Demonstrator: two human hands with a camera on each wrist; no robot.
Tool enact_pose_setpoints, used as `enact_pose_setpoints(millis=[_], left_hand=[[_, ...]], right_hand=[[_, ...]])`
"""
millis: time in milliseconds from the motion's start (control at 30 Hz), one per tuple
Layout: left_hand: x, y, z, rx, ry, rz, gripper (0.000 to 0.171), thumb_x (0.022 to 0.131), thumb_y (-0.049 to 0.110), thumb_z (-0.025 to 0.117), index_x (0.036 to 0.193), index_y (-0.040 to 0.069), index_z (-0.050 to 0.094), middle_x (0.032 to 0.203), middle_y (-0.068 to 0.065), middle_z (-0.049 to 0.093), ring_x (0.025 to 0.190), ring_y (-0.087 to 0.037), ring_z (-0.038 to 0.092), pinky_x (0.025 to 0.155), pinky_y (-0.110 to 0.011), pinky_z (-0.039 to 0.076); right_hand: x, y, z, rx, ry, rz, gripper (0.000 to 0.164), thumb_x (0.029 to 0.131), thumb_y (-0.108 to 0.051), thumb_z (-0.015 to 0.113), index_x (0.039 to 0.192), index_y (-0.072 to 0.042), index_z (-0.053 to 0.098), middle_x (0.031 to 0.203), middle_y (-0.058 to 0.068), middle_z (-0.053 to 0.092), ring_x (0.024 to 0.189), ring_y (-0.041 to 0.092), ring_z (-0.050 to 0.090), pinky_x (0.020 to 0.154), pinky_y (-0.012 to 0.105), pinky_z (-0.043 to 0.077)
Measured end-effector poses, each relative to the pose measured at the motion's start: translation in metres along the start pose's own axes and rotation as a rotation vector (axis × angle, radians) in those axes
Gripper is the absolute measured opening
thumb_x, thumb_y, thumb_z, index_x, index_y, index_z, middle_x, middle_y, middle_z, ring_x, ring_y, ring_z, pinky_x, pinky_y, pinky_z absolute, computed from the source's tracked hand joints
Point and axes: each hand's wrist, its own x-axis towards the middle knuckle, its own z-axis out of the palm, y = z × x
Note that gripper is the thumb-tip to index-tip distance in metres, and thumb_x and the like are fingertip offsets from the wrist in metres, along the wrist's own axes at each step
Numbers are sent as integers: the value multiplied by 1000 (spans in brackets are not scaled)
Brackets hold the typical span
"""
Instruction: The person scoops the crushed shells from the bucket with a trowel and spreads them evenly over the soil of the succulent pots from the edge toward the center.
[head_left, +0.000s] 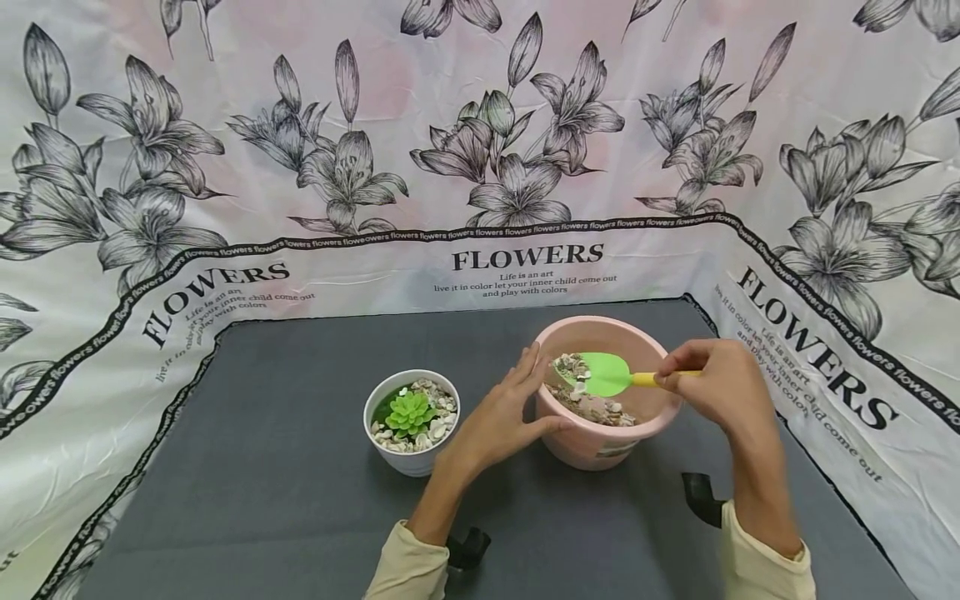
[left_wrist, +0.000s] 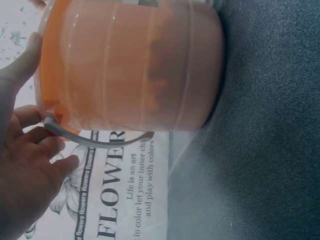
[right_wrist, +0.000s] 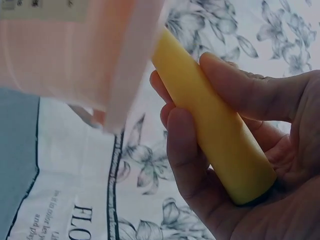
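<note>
A pink bucket (head_left: 577, 454) stands upright on the grey cloth, with pebbles (head_left: 592, 407) at its bottom. My left hand (head_left: 495, 429) holds the bucket's left side at the rim, its thumb spread toward the front; in the left wrist view several fingers (left_wrist: 50, 145) bend beside the grey bail handle (left_wrist: 95, 143). Over the bucket's mouth is a toy garden trowel with a green blade (head_left: 609, 375) and yellow handle (right_wrist: 215, 120). Small pebbles lie on the blade's left end. My right hand (head_left: 720, 383) grips the handle's end from the right, thumb against fingers.
Left of the bucket stands a white pot (head_left: 408, 461) with a green artificial succulent (head_left: 410, 412) among pebbles. Flower-printed cloth (head_left: 525, 287) rises behind and at both sides of the grey surface (head_left: 247, 467). A black mount (head_left: 702, 498) sits at each wrist.
</note>
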Motion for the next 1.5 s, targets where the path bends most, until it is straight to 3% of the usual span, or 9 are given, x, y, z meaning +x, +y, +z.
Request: enact_pose_setpoints(millis=[300, 567, 867, 1100, 1300, 1500], left_hand=[[-3, -3, 0, -16, 14, -24, 101, 93, 52, 75, 169, 20, 18, 178, 3, 5, 162, -35, 23, 126, -60, 34], [-5, -7, -3, -21, 21, -27, 101, 93, 52, 75, 169, 22, 17, 178, 4, 5, 164, -27, 18, 128, -56, 33], [-14, -7, -10, -15, 61, -10, 98, 94, 52, 74, 168, 18, 21, 178, 2, 11, 163, -24, 23, 128, -50, 35], [-22, -9, -21, -17, 103, -12, 96, 94, 49, 76, 168, 18, 23, 178, 0, 14, 161, -24, 29, 126, -48, 39], [-31, -13, -34, -36, 127, -39, 99, 92, 50, 78, 168, 22, 21, 178, 3, 14, 162, -24, 27, 125, -51, 39], [-40, -20, -43, 2, 151, -75, 101, 91, 50, 79, 168, 21, 21, 178, 3, 15, 163, -21, 24, 128, -52, 35]], right_hand=[[-9, -4, -17, 15, -5, 44, 9, 87, 0, 75, 92, -3, 80, 90, 9, 79, 74, 4, 58, 62, 21, 48], [-13, -11, -23, 23, -15, 48, 8, 88, -2, 77, 96, -2, 80, 91, 7, 79, 74, 1, 59, 62, 23, 47], [-14, -20, -23, 35, -21, 5, 5, 88, -2, 78, 92, -5, 81, 92, 7, 79, 76, 0, 59, 63, 22, 48], [-15, -31, -22, 82, -27, -37, 2, 87, -3, 80, 89, -5, 80, 79, -14, 73, 74, -1, 58, 61, 22, 47], [-13, -46, -12, 133, -59, -63, 4, 88, -1, 77, 89, -4, 79, 80, -5, 77, 73, -2, 61, 59, 22, 50], [-9, -57, -4, 172, -91, -85, 7, 87, 1, 77, 87, -6, 79, 76, -8, 75, 72, -1, 63, 59, 23, 51]])
